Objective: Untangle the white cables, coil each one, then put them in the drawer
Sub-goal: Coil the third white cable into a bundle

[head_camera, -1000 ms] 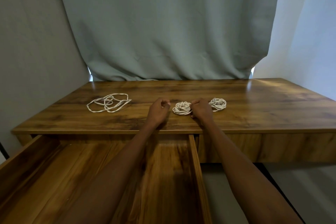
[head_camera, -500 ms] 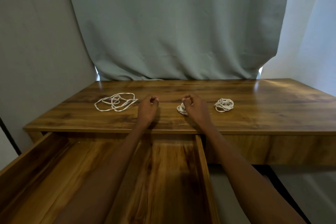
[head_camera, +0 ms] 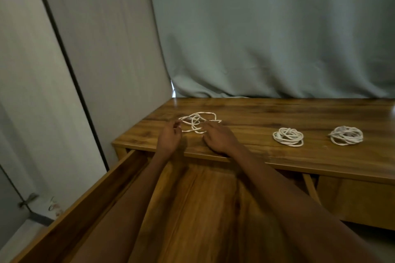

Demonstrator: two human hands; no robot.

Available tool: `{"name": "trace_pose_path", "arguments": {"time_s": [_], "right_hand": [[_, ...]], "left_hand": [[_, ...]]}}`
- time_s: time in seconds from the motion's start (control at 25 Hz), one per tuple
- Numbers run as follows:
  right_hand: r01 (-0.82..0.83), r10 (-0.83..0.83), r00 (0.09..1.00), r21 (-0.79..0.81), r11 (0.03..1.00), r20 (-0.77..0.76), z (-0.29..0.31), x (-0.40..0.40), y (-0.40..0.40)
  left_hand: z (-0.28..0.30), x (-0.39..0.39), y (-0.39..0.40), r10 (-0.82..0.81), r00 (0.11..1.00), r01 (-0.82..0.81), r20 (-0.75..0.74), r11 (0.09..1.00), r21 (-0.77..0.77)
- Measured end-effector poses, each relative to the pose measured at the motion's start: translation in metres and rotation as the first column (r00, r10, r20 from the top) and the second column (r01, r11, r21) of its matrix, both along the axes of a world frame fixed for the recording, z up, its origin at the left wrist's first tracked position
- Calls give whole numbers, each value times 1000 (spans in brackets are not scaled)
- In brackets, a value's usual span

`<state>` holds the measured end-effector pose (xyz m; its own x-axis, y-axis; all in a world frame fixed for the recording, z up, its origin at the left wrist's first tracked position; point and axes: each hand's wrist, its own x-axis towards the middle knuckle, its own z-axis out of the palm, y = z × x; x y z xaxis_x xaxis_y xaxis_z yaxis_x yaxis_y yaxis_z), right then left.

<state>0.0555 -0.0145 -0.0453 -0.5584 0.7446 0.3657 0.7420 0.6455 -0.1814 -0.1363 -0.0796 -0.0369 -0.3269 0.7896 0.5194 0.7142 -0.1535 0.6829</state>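
A loose, tangled white cable point(head_camera: 197, 121) is seen lying on the wooden desk point(head_camera: 256, 117), near the desk's left end and toward its front edge. The left hand point(head_camera: 170, 137) is held at the left side of this tangle with its fingers curled; whether a strand is pinched between them cannot be told. The right hand point(head_camera: 218, 139) is laid at the tangle's right side, fingers relaxed and stretched forward, the fingertips touching or just meeting the nearest strands.

Two coiled cables are set further right along the desk, well apart from the tangle: a first coil point(head_camera: 288, 136) nearer the tangle and a second coil point(head_camera: 346, 135) beyond it. Both coils are left lying flat, touched by neither hand.

Below the desk's front edge, the open drawer point(head_camera: 111, 179) is pulled out beneath the forearms. A grey-green curtain point(head_camera: 267, 32) is hung behind the desk.
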Motion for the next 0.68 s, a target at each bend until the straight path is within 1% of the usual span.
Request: {"name": "trace_pose_path", "arguments": {"time_s": [0.08, 0.12, 0.2, 0.24, 0.28, 0.36, 0.48, 0.6, 0.68], "right_hand": [[27, -21, 991, -44, 999, 131, -9, -26, 14], [47, -34, 986, -74, 996, 165, -13, -35, 21], [51, -31, 985, -111, 993, 171, -13, -44, 28], [18, -2, 987, -99, 995, 161, -12, -45, 31], [-24, 35, 989, -73, 997, 141, -11, -44, 34], [-90, 92, 995, -56, 994, 31, -8, -31, 37], [-121, 106, 986, -111, 986, -131, -2, -2, 37], [-107, 85, 976, -100, 989, -200, 2, 28, 37], [-25, 10, 981, -72, 997, -195, 2, 42, 40]], "left_hand": [[-3, -14, -2, 1, 999, -2, -35, 999, -41], [-4, -18, -2, 2, 999, -5, -54, 999, -48], [-6, -25, -2, 8, 997, -11, -74, 999, -37], [-8, -28, -2, 5, 997, -8, -81, 1000, -31], [-9, -31, -1, 9, 996, -12, -88, 999, -36], [-12, -36, 0, 35, 995, -40, -92, 998, -51], [-16, -38, 2, 51, 993, -51, -109, 999, 4], [-20, -32, 2, 37, 985, -31, -169, 999, 37], [-21, -28, 6, 17, 979, -14, -205, 1000, 17]]}}
